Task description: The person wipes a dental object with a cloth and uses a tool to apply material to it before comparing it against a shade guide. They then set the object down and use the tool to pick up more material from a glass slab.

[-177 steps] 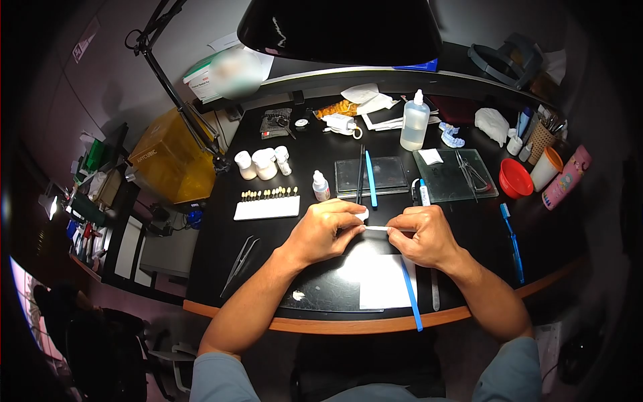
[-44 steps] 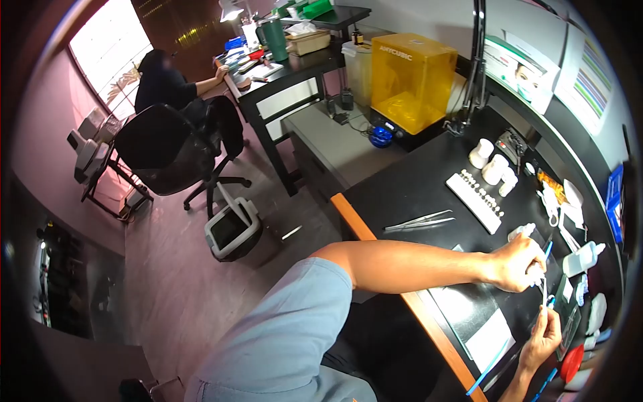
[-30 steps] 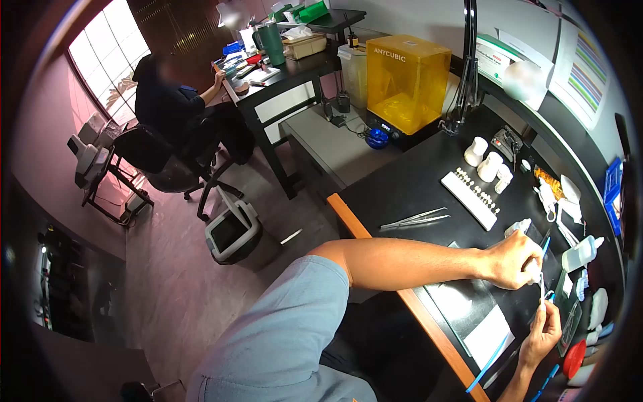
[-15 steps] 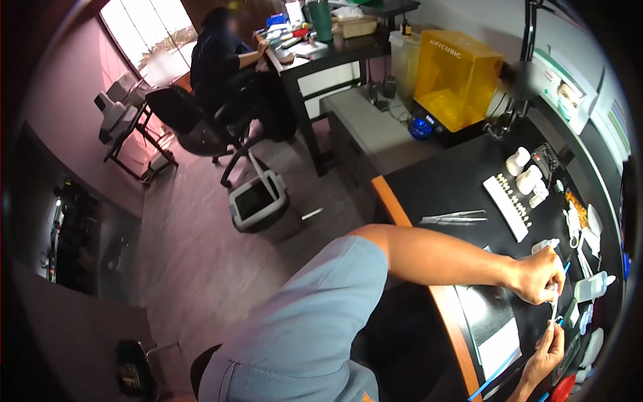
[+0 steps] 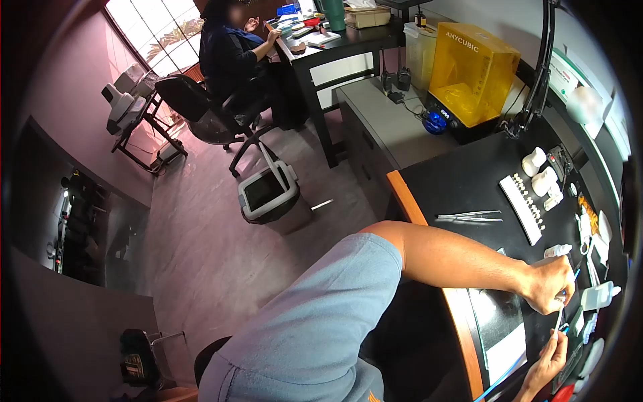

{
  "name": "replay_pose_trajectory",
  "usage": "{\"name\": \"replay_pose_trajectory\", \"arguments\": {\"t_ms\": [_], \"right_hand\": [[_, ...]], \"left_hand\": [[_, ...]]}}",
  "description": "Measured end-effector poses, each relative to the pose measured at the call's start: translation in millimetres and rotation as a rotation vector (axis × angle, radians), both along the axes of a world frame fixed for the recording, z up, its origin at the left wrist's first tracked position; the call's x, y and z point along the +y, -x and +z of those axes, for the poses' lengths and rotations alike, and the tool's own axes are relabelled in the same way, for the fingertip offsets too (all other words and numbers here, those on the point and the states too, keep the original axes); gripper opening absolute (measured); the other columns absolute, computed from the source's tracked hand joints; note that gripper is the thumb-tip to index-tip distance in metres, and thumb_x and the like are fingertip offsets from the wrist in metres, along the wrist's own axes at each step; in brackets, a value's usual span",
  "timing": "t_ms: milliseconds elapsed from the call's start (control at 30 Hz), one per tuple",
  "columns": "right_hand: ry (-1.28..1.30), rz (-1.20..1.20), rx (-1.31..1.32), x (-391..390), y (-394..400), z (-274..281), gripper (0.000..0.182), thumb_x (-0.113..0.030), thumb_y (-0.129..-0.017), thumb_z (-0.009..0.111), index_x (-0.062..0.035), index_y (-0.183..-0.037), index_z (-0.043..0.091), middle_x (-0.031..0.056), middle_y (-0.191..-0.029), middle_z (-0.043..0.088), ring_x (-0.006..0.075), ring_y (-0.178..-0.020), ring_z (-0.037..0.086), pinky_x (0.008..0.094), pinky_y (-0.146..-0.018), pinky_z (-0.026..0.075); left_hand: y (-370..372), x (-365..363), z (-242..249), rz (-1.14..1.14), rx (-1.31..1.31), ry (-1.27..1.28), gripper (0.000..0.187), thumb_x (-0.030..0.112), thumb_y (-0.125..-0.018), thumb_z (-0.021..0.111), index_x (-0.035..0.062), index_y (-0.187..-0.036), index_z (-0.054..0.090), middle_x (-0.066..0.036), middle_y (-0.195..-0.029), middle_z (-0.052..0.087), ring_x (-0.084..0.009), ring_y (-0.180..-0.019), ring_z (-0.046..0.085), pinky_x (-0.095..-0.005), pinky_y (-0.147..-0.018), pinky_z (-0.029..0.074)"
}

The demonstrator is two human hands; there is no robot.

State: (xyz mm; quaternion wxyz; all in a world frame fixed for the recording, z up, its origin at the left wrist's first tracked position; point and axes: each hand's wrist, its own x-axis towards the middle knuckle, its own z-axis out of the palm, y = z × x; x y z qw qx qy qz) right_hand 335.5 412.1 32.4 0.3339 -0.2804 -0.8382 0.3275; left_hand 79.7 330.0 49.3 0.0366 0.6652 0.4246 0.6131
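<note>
My left hand [image 5: 550,285] reaches across the black desk, its fingers curled closed at the upper end of a thin white stick [image 5: 558,320]. A thin blue piece shows beside the left fingers; whether it is held too is unclear. Below, my right hand [image 5: 550,358] pinches the stick's lower end between thumb and fingertips. A small white bottle [image 5: 557,250] stands just above my left hand. To the right lies a clear bottle [image 5: 599,295]. A white sheet [image 5: 507,354] lies left of my right hand, with a blue cord passing over it.
Tweezers [image 5: 469,216], a white shade-tab holder [image 5: 521,209] and white jars [image 5: 544,181] are farther up the desk. An orange-covered machine [image 5: 472,74] sits on a grey cabinet [image 5: 382,127]. A person [image 5: 234,60] sits at another desk; a bin [image 5: 269,194] stands on the floor.
The view has shifted, so most things appear a little farther right. The seated person has raised one hand. Both my hands remain at the white stick.
</note>
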Motion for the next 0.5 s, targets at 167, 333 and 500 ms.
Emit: {"name": "replay_pose_trajectory", "arguments": {"t_ms": [167, 333, 500], "right_hand": [[0.015, 0.002, 0.007, 0, -1, -1, 0.021, -0.017, -0.112, 0.055, -0.0012, -0.112, 0.068, -0.0077, -0.077, 0.043, 0.0009, -0.064, 0.033, 0.0204, -0.055, 0.024], [0.064, -0.055, -0.008, -28, 9, 20, 0.021, -0.017, -0.109, 0.059, 0.0003, -0.109, 0.072, -0.0082, -0.077, 0.048, 0.0015, -0.063, 0.036, 0.0211, -0.055, 0.023], [-0.008, -0.157, -0.012, -53, 28, 43, 0.015, -0.011, -0.101, 0.069, 0.0019, -0.095, 0.074, -0.0065, -0.072, 0.054, 0.0037, -0.064, 0.044, 0.0235, -0.056, 0.033]], "left_hand": [[1, -3, 0, -0.088, -0.058, 0.015, 0.013, 0.006, -0.063, 0.069, -0.0004, -0.072, 0.076, -0.016, -0.070, 0.073, -0.0291, -0.064, 0.072, -0.0370, -0.062, 0.057], [4, -2, -3, -0.072, -0.011, -0.013, 0.015, 0.009, -0.070, 0.070, 0.0007, -0.080, 0.078, -0.017, -0.072, 0.074, -0.0275, -0.065, 0.073, -0.0380, -0.063, 0.057], [12, -16, 12, -0.003, 0.061, 0.083, 0.021, 0.019, -0.082, 0.082, 0.0058, -0.098, 0.078, -0.012, -0.080, 0.077, -0.0212, -0.068, 0.075, -0.0330, -0.063, 0.058]]}}
